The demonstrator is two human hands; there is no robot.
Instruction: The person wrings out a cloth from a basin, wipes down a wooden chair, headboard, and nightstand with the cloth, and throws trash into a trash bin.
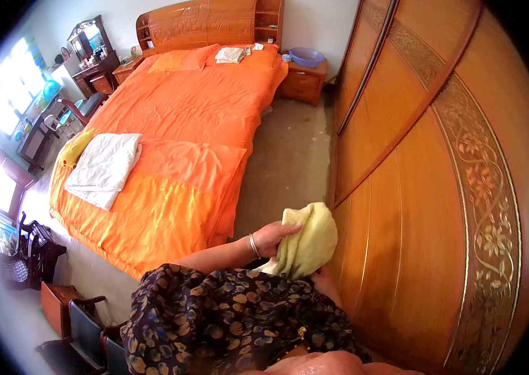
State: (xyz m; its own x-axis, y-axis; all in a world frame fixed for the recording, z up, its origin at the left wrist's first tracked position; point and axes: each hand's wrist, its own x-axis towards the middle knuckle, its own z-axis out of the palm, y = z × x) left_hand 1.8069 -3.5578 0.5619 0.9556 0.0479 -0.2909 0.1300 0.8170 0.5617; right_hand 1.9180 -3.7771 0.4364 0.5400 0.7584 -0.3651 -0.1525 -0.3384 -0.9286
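A pale yellow cloth (311, 240) hangs bunched between my two hands, close in front of my body and beside the wooden wardrobe. My left hand (274, 238), with a silver bracelet at the wrist, grips the cloth's left edge, thumb on top of it. At the lower right of the cloth, my right hand (322, 275) is mostly hidden behind the folds; only a small part of it and the forearm show.
A bed with orange covers (183, 112) bears a folded white cloth (105, 165) and a yellow plush toy (77, 149). The wardrobe (396, 206) stands close on the right. A nightstand (302, 81) holds a blue basin (307, 57). Dark chairs (86, 325) stand lower left.
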